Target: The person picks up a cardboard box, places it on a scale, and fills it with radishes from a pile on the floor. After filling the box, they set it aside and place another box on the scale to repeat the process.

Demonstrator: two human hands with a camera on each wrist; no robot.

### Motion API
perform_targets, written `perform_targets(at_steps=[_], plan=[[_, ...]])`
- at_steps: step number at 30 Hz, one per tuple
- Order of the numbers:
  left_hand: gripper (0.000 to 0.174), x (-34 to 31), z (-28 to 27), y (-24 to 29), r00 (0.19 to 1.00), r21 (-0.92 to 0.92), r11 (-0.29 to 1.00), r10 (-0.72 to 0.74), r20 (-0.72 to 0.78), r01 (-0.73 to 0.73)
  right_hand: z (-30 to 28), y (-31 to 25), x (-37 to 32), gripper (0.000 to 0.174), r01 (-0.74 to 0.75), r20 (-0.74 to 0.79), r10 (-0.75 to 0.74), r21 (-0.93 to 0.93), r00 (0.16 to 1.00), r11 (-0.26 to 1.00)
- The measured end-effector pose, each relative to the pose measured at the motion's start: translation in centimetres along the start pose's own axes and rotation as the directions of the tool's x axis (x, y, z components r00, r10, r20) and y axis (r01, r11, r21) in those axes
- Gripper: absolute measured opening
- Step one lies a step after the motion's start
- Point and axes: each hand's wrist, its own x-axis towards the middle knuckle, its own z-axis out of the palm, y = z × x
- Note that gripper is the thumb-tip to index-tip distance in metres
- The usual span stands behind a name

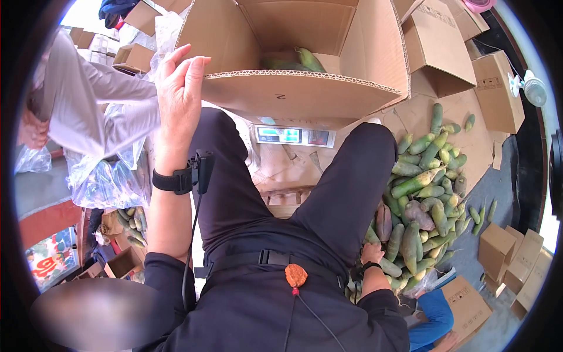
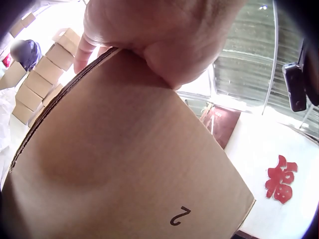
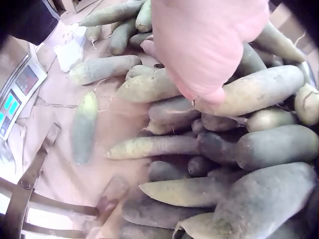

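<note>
My left hand (image 1: 180,97) rests over the near left corner of a tall open cardboard box (image 1: 281,97), its fingers fairly straight in the head view. Closer up, in the left wrist view, the palm (image 2: 169,35) lies across the box's top edge. Inside the box are green radishes (image 1: 309,60). At my right side, my right hand (image 1: 373,253) reaches down into a heap of green radishes (image 1: 417,185). The right wrist view has its thumb (image 3: 213,95) bent over the end of a pale green radish (image 3: 259,89); the other fingers are mostly hidden.
A digital scale (image 1: 293,136) shows below the box, between my knees. Cardboard boxes (image 1: 440,47) stand at the right. Another person's legs (image 1: 105,88) are at the left beside plastic-wrapped bags (image 1: 108,182). A person in a blue sleeve (image 1: 434,320) is low at the right.
</note>
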Motion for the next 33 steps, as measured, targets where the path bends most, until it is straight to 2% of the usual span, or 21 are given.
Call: perform_targets(at_steps=[1, 3, 4, 5, 7, 9, 11, 12, 15, 17, 19, 21, 24, 26, 27, 29, 31, 33], plan=[[0.039, 0.0, -0.1, -0.2, 1.0, -0.005, 1.0, -0.001, 0.002, 0.001, 0.2, 0.1, -0.5, 0.031, -0.011, -0.045, 0.011, -0.007, 0.999, 1.0], [0.037, 0.2, 0.1, -0.9, 0.999, -0.001, 1.0, 0.031, 0.016, -0.031, 0.8, 0.1, -0.8, 0.032, -0.026, -0.037, 0.028, 0.053, 0.999, 0.998], [0.036, 0.3, 0.1, -1.3, 0.998, 0.036, 0.997, 0.064, 0.013, -0.064, 1.0, -0.2, -1.2, 0.032, 0.014, -0.063, -0.007, 0.101, 0.998, 0.995], [0.03, 0.4, 0.3, -1.4, 0.999, -0.044, 0.998, 0.049, -0.009, -0.049, 1.4, 0.0, -1.8, 0.032, 0.046, -0.087, -0.033, 0.147, 0.996, 0.988], [0.035, 0.0, 0.3, -1.2, 1.0, -0.081, 0.996, -0.024, 0.005, 0.024, 0.9, -0.6, -1.9, 0.033, 0.011, -0.019, -0.01, 0.086, 1.0, 0.996], [0.04, 0.0, 0.2, -0.7, 0.999, -0.065, 0.997, -0.04, 0.021, 0.041, 1.9, -0.8, -2.3, 0.03, -0.009, -0.02, 0.01, 0.074, 1.0, 0.997], [0.043, 0.1, 0.3, -0.2, 0.999, -0.033, 0.999, -0.038, 0.02, 0.038, 2.0, -0.8, -2.3, 0.025, 0.044, -0.058, -0.044, -0.002, 0.997, 0.999], [0.043, 0.1, 0.3, -0.3, 1.0, -0.026, 0.999, -0.024, 0.016, 0.024, 2.2, -0.6, -2.4, 0.023, 0.033, -0.111, -0.031, 0.022, 0.993, 0.999], [0.039, 0.0, 0.4, -0.5, 0.999, -0.051, 0.998, -0.034, 0.003, 0.034, 2.2, 0.3, -2.8, 0.024, 0.071, -0.12, -0.074, -0.027, 0.99, 0.997], [0.034, 0.1, 0.2, -1.1, 1.0, -0.033, 0.999, 0.0, 0.014, 0.001, 2.3, 0.8, -2.4, 0.024, 0.12, -0.113, -0.121, -0.013, 0.986, 0.993], [0.031, 0.1, 0.3, -0.8, 1.0, -0.093, 0.996, -0.002, -0.007, 0.001, 2.5, 1.3, -1.9, 0.025, 0.157, -0.046, -0.158, -0.027, 0.986, 0.987], [0.032, 0.0, 0.2, -0.7, 1.0, -0.032, 0.999, -0.004, -0.011, 0.004, 2.4, 1.9, -1.9, 0.03, 0.149, 0.005, -0.149, -0.004, 0.989, 0.989], [0.039, -0.1, 0.0, 0.2, 0.999, -0.053, 0.997, -0.05, 0.015, 0.051, 1.3, 3.0, -2.1, 0.021, 0.16, -0.085, -0.157, 0.032, 0.984, 0.987], [0.038, -0.1, 0.0, 0.5, 0.998, -0.057, 0.996, -0.067, 0.006, 0.067, 0.0, 4.6, -2.2, 0.015, 0.136, -0.262, -0.104, 0.107, 0.959, 0.985], [0.037, -0.1, 0.0, 0.5, 0.997, -0.066, 0.995, -0.081, 0.002, 0.081, -1.2, 5.4, -2.3, 0.015, 0.136, -0.27, -0.104, 0.102, 0.957, 0.985], [0.036, -0.1, 0.0, 0.2, 0.999, -0.027, 0.999, -0.047, -0.027, 0.047, -3.9, 7.2, -2.3, 0.016, 0.04, -0.443, 0.201, 0.478, 0.874, 0.878], [0.034, -0.1, 0.0, 0.0, 1.0, -0.002, 1.0, -0.021, -0.02, 0.021, -5.5, 10.1, -2.2, 0.02, 0.168, -0.599, 0.314, 0.612, 0.737, 0.772], [0.033, -0.1, -0.1, 0.5, 0.998, -0.071, 0.996, -0.057, -0.02, 0.056, -6.1, 13.8, -0.7, 0.02, 0.219, -0.705, 0.394, 0.608, 0.59, 0.763]])
